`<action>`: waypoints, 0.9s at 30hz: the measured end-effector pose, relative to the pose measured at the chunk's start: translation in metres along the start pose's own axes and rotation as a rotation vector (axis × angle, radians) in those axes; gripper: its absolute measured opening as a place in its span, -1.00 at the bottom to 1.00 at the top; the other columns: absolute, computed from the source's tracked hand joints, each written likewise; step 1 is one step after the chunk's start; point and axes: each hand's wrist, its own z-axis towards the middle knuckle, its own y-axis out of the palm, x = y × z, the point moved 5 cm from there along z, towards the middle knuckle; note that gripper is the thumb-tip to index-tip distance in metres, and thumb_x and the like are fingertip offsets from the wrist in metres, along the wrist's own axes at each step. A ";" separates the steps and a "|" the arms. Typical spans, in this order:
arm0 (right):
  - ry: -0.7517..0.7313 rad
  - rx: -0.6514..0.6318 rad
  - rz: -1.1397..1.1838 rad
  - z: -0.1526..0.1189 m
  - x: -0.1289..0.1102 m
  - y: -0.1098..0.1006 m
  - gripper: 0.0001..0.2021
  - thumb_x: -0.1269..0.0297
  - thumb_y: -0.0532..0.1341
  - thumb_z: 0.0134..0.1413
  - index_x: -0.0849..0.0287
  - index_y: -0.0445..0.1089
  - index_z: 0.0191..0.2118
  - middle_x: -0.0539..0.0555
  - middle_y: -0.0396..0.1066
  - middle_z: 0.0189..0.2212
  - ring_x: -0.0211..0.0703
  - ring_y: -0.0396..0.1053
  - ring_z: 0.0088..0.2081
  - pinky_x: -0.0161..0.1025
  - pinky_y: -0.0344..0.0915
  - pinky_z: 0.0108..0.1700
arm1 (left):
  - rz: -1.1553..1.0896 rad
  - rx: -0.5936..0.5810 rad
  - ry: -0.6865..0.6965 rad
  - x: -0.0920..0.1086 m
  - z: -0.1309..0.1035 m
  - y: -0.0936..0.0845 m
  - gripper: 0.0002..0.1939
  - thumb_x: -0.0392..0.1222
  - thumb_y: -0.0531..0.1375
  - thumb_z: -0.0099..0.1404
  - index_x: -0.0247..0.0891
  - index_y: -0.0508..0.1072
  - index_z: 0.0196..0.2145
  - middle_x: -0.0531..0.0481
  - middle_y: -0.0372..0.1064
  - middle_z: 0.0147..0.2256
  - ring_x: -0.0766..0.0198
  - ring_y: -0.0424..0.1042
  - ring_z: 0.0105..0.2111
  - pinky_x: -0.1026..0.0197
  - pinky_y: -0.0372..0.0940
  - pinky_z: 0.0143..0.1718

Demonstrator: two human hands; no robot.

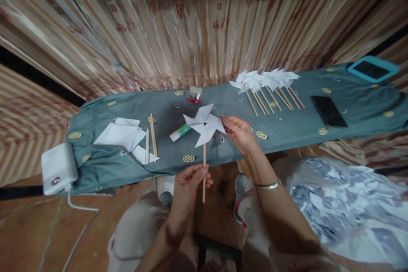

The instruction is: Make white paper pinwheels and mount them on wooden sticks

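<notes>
A white paper pinwheel (204,129) on a wooden stick stands upright between my hands, a shiny pin at its centre. My left hand (191,180) is closed around the lower stick, with fingers pinched. At the pinwheel's right side, my right hand (239,131) pinches the tip of one paper blade. Behind the pinwheel lies a green and white glue stick (179,132), partly hidden by a blade. Farther back sits a small open red box (194,95) with tiny metal pieces in it.
Several pinwheels (264,80) lie in a row at the back right, near a black phone (329,111) and a blue-framed device (372,69). White paper pieces (117,136) and wooden sticks (153,136) are at left, beside a white box (59,168) with a cable. A bag of paper scraps (347,204) stands lower right.
</notes>
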 end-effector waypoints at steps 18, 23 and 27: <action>-0.014 0.022 -0.208 0.020 0.010 -0.017 -0.59 -0.05 0.48 -0.47 0.15 0.47 -0.50 -0.07 0.42 -0.62 -0.34 0.26 -0.56 -0.31 0.20 -0.42 | 0.000 0.085 0.030 -0.022 0.040 0.006 -0.61 -0.04 0.52 -0.25 -0.31 0.63 -0.46 0.01 0.51 -0.58 0.38 0.43 -0.62 0.35 0.35 -0.51; -0.005 -0.002 -0.225 0.019 0.009 -0.016 -0.60 -0.06 0.47 -0.45 0.14 0.46 -0.54 -0.08 0.38 -0.66 -0.34 0.24 -0.58 -0.31 0.18 -0.44 | -0.004 0.099 0.037 -0.022 0.042 0.007 -0.61 -0.04 0.53 -0.25 -0.31 0.63 -0.46 0.01 0.52 -0.57 0.39 0.45 -0.61 0.36 0.36 -0.50; 0.016 -0.027 -0.202 0.016 0.011 -0.014 -0.62 -0.03 0.48 -0.42 0.15 0.44 -0.56 -0.06 0.39 -0.64 -0.35 0.23 -0.57 -0.33 0.16 -0.44 | -0.033 0.093 0.046 -0.023 0.041 0.012 -0.62 -0.06 0.53 -0.24 -0.31 0.63 -0.46 0.00 0.52 -0.57 0.39 0.45 -0.61 0.36 0.35 -0.49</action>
